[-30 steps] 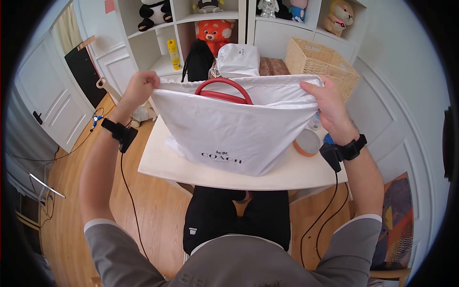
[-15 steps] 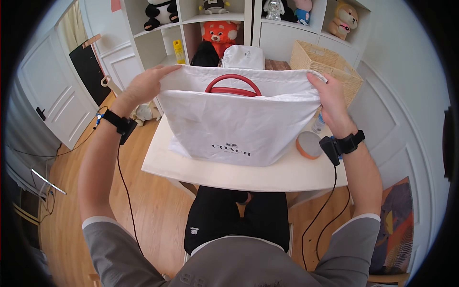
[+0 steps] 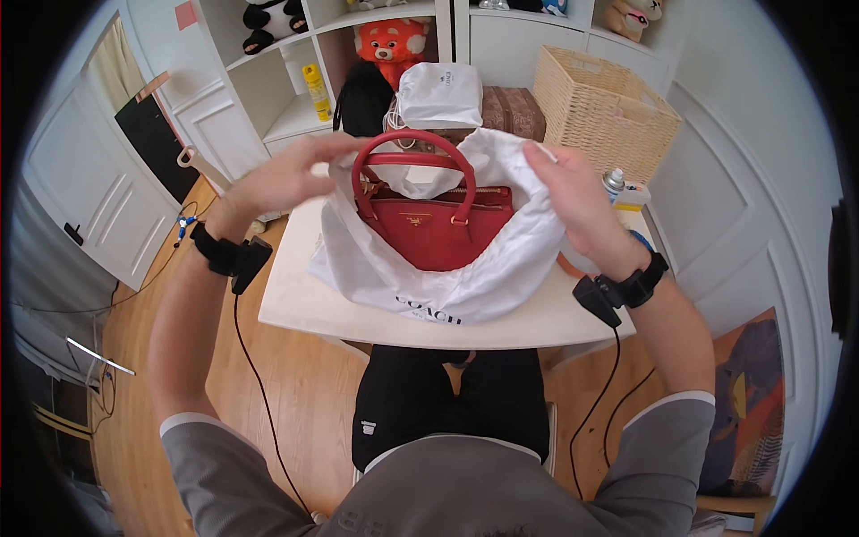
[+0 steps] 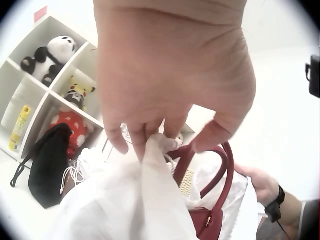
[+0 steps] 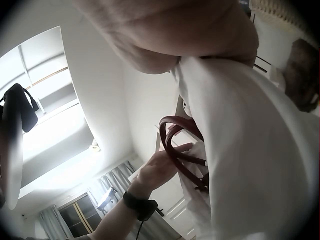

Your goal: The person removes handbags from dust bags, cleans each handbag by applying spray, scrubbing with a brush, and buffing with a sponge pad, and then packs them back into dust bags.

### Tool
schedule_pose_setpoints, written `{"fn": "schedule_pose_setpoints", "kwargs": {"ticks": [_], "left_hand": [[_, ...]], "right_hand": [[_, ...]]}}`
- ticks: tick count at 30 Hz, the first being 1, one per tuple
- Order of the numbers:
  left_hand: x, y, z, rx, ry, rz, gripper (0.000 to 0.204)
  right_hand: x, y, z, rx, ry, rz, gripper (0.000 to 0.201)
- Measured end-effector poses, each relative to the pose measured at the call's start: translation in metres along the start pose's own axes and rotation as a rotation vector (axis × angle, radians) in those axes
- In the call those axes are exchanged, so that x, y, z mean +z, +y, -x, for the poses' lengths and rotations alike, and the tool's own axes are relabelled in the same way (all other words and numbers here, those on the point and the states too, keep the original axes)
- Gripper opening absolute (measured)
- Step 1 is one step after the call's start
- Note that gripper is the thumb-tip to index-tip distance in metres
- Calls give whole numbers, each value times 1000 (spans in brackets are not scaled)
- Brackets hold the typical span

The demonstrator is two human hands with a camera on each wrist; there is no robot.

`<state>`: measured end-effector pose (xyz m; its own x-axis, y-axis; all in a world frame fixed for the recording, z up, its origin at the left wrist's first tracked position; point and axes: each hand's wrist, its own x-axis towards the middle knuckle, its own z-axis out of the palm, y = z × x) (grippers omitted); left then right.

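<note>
A red handbag [image 3: 447, 237] with two upright handles [image 3: 412, 159] stands inside a white drawstring dust bag [image 3: 367, 268] lettered COACH, on the white table [image 3: 295, 295]. The cloth has sunk around it, so its front and zip top show while its lower part stays hidden. My right hand [image 3: 577, 206] pinches the dust bag's right edge, thumb on top. At the left edge my left hand [image 3: 286, 174] has its fingers extended, thumb apart from them. Cloth rises to those fingertips in the left wrist view, close beside the handles.
Behind are a white pouch [image 3: 438, 94], a brown patterned case [image 3: 514, 112], a black pouch [image 3: 365, 98] and a wicker basket [image 3: 582, 116]. A yellow can [image 3: 316, 89] stands in the shelf unit. At the table's right is a spray can [image 3: 613, 183].
The dust bag's mouth has dropped and slumped, exposing the handbag's body where only its handles showed before. My left hand has moved inward toward the handles; the right still holds the cloth edge.
</note>
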<state>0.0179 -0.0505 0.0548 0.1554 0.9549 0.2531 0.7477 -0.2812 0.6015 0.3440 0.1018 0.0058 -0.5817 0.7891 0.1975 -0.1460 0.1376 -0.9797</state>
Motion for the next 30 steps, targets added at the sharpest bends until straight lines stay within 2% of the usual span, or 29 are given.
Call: {"fn": "schedule_pose_setpoints", "kwargs": {"ticks": [1,2,4,5,7,8,10,11,13,14,16,17,19,20,22,25,30], "left_hand": [[1,1,-6,193,-95,-284,51],[6,5,-7,193,-97,-284,51],[24,16,-8,-6,44,-254,44],[27,15,-13,-9,44,-254,44],[35,8,-23,-152,79,-131,49],[40,6,-26,-150,82,-131,49],[48,5,-34,-116,60,97,50],[50,8,-38,-110,62,95,50],[51,12,-45,-237,153,151,47],[52,11,-46,-234,153,152,47],[54,12,-49,-190,252,147,50],[53,13,-50,-190,250,148,50],[45,15,-49,-298,320,145,51],[41,8,-50,-307,323,150,51],[37,2,-49,-243,263,236,53],[44,4,-48,-218,273,173,55],[44,5,-47,-206,249,82,57]], "right_hand": [[2,2,-1,-4,-40,40,40],[4,2,0,-3,-38,38,40],[8,0,-1,-41,-47,6,41],[9,-1,-4,-40,-49,5,41],[9,-4,-12,-84,-30,-46,41],[12,-5,-15,-86,-31,-44,41],[19,-7,-22,-128,-6,-82,40],[24,-7,-26,-134,-4,-79,40],[31,-8,-35,-252,-7,-86,38],[31,-11,-38,-253,-5,-84,38],[29,-23,-42,-454,22,198,36],[29,-28,-40,-452,23,199,36],[32,-39,-37,-623,132,22,39],[34,-43,-37,-615,125,22,39],[30,-46,-36,-675,255,11,42],[6,-40,-41,-615,295,-4,41],[-7,-35,-42,-622,395,34,37]]}}
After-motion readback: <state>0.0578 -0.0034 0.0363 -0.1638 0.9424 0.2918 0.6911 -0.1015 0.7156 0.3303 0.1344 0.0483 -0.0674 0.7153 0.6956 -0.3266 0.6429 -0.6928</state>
